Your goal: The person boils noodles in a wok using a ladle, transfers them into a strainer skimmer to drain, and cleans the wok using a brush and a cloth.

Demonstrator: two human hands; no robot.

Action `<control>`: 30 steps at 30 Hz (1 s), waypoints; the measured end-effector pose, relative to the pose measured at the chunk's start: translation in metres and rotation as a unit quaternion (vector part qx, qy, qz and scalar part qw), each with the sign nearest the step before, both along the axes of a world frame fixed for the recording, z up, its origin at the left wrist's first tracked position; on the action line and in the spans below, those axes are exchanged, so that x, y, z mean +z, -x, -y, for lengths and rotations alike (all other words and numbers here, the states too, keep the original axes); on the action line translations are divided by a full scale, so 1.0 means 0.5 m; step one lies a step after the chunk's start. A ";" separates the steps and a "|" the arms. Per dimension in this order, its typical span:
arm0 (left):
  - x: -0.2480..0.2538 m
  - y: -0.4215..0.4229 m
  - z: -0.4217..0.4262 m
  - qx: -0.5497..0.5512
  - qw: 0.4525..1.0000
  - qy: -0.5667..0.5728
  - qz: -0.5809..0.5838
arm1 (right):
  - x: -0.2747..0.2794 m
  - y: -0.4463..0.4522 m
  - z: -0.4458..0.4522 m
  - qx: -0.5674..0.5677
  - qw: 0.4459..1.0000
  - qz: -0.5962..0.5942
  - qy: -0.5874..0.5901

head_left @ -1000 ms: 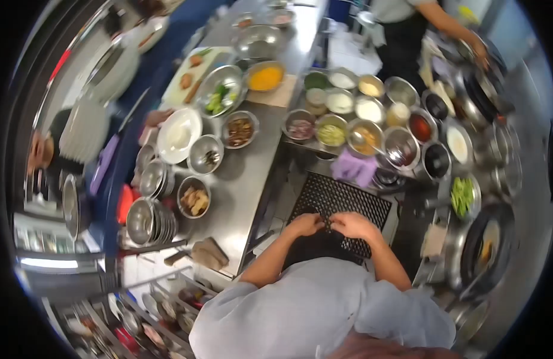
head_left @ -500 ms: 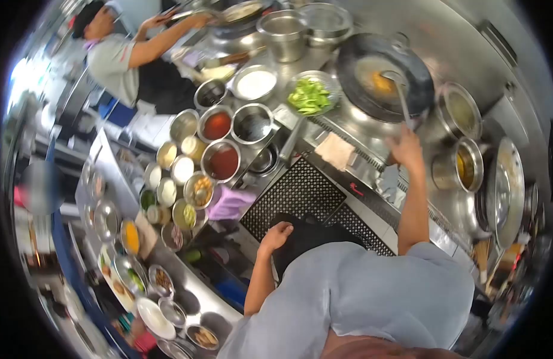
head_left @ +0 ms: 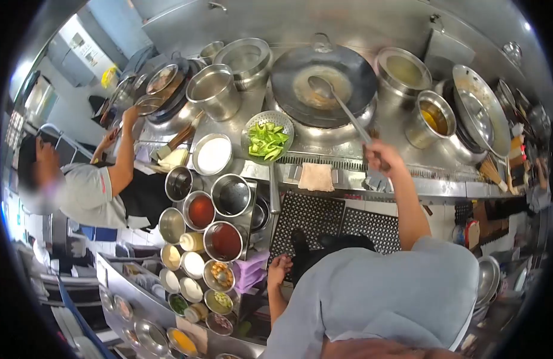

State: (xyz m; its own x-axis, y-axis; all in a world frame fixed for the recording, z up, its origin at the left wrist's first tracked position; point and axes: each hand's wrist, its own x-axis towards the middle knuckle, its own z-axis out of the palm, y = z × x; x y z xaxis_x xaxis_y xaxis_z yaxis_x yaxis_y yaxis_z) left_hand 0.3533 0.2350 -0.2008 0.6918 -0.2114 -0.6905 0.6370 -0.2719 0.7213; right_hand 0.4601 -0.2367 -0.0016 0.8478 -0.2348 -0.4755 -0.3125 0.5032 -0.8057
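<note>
A long-handled ladle is in my right hand, its bowl resting inside a large dark wok on the stove. My fingers wrap round the end of its handle. A shallow layer of something pale covers the wok's bottom. My left hand hangs low beside the purple cloth, its fingers curled; whether anything is in it is too small to tell. Left of the wok, a perforated strainer with a long handle holds cut green vegetables.
A co-worker stands at the left, arms over another wok. Bowls of sauces and ingredients crowd the lower left. A folded cloth lies on the stove's front edge. Metal pots flank the wok.
My view has turned from the bowls and counter to the stove. My right hand went from near my left hand to the ladle. The yellowish contents seen in the wok are now paler and spread out.
</note>
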 end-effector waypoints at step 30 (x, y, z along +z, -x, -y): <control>-0.182 0.134 0.008 -0.260 0.923 -0.257 0.119 | 0.010 -0.052 0.117 0.050 0.990 -0.036 0.126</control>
State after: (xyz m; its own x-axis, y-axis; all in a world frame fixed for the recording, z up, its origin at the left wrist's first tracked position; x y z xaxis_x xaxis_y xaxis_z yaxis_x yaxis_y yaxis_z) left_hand 0.2862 0.2311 -0.2916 0.7345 -0.2447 -0.6330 0.1636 -0.8413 0.5152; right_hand 0.4861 -0.2951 0.0031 0.8390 -0.2707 -0.4719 -0.4110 0.2532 -0.8758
